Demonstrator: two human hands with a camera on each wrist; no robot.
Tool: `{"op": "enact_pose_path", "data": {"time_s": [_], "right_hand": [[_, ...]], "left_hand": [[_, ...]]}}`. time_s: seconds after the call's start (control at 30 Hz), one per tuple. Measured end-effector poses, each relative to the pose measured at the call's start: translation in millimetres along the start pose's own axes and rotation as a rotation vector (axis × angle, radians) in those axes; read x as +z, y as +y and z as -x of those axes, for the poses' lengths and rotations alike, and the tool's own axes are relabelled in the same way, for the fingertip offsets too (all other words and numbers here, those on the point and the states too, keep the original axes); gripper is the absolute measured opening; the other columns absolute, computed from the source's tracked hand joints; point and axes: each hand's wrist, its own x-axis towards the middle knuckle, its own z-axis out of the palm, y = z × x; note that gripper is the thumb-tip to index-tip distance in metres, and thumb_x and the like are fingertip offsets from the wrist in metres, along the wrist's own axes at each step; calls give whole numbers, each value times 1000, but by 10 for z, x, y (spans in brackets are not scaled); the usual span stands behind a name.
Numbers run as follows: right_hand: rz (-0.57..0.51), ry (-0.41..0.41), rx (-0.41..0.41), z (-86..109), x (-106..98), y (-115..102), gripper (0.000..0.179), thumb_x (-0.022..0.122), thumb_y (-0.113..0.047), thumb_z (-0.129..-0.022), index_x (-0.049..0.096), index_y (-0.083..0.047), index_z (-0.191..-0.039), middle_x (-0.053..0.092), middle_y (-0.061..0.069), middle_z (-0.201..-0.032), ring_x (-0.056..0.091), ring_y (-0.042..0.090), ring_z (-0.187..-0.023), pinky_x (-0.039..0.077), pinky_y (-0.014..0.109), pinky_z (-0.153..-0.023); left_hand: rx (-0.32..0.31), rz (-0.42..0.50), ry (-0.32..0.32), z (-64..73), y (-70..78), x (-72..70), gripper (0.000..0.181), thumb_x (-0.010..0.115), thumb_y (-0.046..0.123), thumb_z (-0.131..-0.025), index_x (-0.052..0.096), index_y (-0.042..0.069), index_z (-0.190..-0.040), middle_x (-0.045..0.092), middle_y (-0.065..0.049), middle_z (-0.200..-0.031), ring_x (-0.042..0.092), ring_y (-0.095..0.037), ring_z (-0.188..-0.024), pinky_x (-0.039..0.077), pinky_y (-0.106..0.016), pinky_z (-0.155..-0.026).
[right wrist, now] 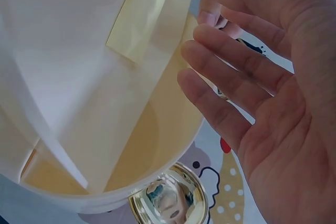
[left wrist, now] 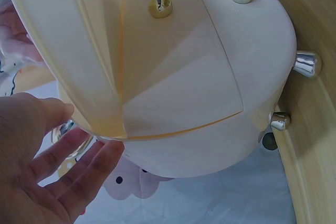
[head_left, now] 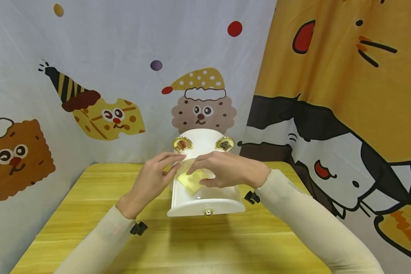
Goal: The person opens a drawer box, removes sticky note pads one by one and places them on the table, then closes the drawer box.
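Head view: left hand [head_left: 153,172], right hand [head_left: 223,167] near drawer [head_left: 224,207] edges, fingers [right wrist: 226,77] released, gap between; yellow paper [head_left: 191,185] inside.

It seems to be a corner screened with cloth, perhaps arranged for recording; whether it belongs to a home or a studio cannot be told; a pale cloth [head_left: 116,45] with cartoon food figures [head_left: 126,121] hangs behind the wood-grained table [head_left: 99,186]; at the right hangs a partly orange cloth [head_left: 380,114] with printed animals [head_left: 328,152]; a small black device [head_left: 138,228] is at each sleeve [head_left: 106,236].
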Motion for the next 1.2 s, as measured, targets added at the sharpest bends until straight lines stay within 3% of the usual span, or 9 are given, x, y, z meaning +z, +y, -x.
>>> {"op": "enact_pose_path", "data": {"time_s": [0.6,1.2], "right_hand": [[-17,-136,52,-161,58,9,51,86,-17,-108,72,-16,-157,73,-1,-163,68,20,-153,58,42,-128],[-13,-173,13,-261,144,73,60,89,-16,-105,68,-11,-161,63,6,-173,61,25,-161,49,41,-136]], "left_hand": [[-5,-3,-11,7,11,-11,35,85,4,-107,84,10,-141,82,-13,-138,86,-32,-115,71,-28,-74],[-14,-9,-13,9,6,-4,37,85,3,-106,84,10,-142,82,-14,-139,86,-32,-113,71,-25,-74]]}}
